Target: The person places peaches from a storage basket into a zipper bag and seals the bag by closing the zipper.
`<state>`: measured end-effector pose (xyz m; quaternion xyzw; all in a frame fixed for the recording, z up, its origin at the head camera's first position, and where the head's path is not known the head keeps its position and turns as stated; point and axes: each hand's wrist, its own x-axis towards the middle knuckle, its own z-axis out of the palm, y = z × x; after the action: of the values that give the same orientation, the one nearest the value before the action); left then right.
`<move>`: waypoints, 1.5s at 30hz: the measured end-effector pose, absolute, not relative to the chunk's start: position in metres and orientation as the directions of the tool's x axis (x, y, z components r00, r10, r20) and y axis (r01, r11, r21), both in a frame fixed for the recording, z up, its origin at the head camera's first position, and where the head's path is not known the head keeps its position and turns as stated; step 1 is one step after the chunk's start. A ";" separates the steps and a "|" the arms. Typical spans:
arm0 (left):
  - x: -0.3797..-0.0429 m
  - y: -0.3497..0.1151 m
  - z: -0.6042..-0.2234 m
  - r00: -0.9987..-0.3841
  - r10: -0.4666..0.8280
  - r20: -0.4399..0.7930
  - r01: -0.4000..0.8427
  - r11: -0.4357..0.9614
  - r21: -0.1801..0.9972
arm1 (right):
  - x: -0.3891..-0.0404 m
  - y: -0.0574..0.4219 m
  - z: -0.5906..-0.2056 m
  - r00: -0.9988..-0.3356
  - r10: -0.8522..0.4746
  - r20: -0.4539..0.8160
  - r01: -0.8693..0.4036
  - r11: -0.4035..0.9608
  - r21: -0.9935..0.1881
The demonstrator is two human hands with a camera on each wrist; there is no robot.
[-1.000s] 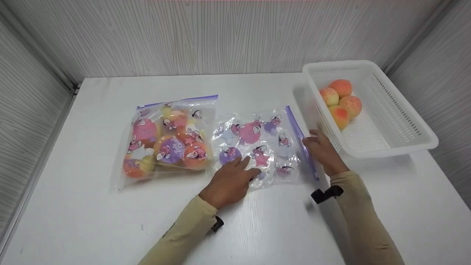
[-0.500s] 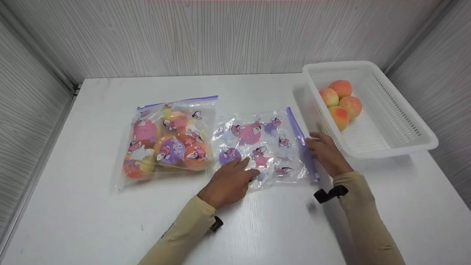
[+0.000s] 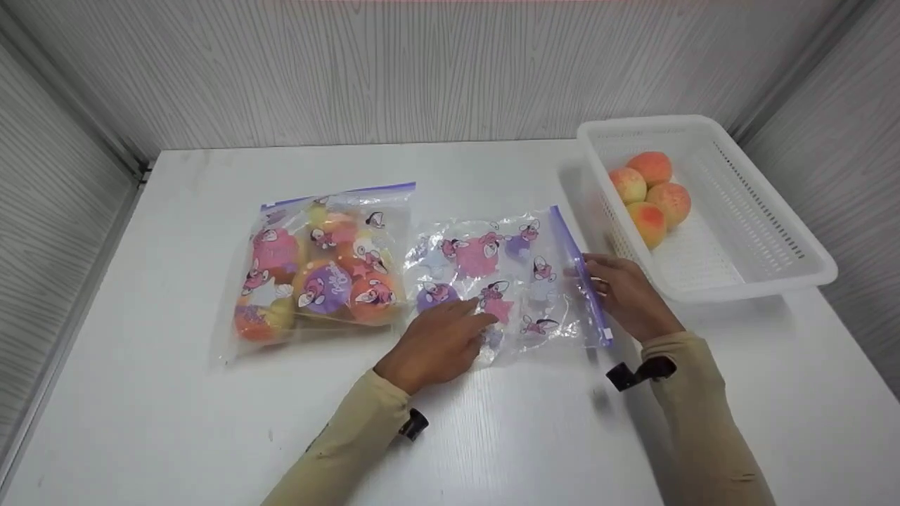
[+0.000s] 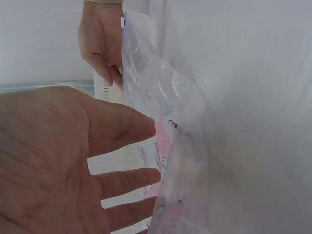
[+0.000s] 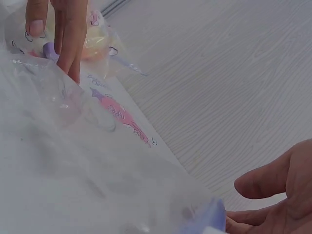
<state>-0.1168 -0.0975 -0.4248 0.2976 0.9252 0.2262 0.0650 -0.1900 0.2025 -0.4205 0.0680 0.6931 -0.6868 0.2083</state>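
Observation:
A flat clear zip bag (image 3: 517,281) printed with pink and purple cartoon figures lies mid-table, its purple zip strip (image 3: 580,270) on the right. My left hand (image 3: 439,344) rests fingertips on the bag's lower left part, fingers extended and spread in the left wrist view. At the strip is my right hand (image 3: 629,295), its fingers reaching behind the lifted edge and its thumb (image 5: 263,183) apart from them in the right wrist view. To the left lies a second zip bag (image 3: 323,267), filled with round orange and yellow fruits.
A white perforated basket (image 3: 766,277) stands at the right, near the right hand. Several peaches (image 3: 669,204) sit against its left side. Wood-grain panels (image 3: 422,70) border the white table (image 3: 176,422) at the back and sides.
My right hand has drawn slightly down and right, then slid its fingers behind the zip strip, which has risen a little. The left hand has barely shifted on the bag.

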 end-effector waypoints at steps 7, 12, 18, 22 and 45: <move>-0.117 -0.095 -0.416 -0.829 0.558 -0.032 0.449 0.699 0.557 | -0.186 0.200 -0.416 -0.911 -0.238 -0.337 0.349 -0.007 -0.937; -0.120 -0.088 -0.413 -0.836 0.549 0.008 0.458 0.689 0.561 | -0.182 0.195 -0.412 -0.921 -0.277 -0.272 0.301 -0.067 -0.951; -0.125 -0.076 -0.403 -0.834 0.549 0.047 0.456 0.641 0.618 | -0.178 0.186 -0.405 -0.930 -0.304 -0.205 0.248 -0.113 -0.962; -0.133 -0.068 -0.394 -0.839 0.540 0.063 0.433 0.593 0.679 | -0.177 0.178 -0.399 -0.933 -0.309 -0.184 0.232 -0.127 -0.964; -0.164 -0.056 -0.368 -0.898 0.411 0.159 0.318 0.353 0.880 | -0.172 0.148 -0.382 -0.925 -0.365 -0.105 0.180 -0.175 -0.968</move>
<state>-0.1641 -0.0560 -0.3677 0.2220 0.8212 0.5238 0.0445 -0.1717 0.1484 -0.3825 -0.0752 0.6167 -0.7629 0.1786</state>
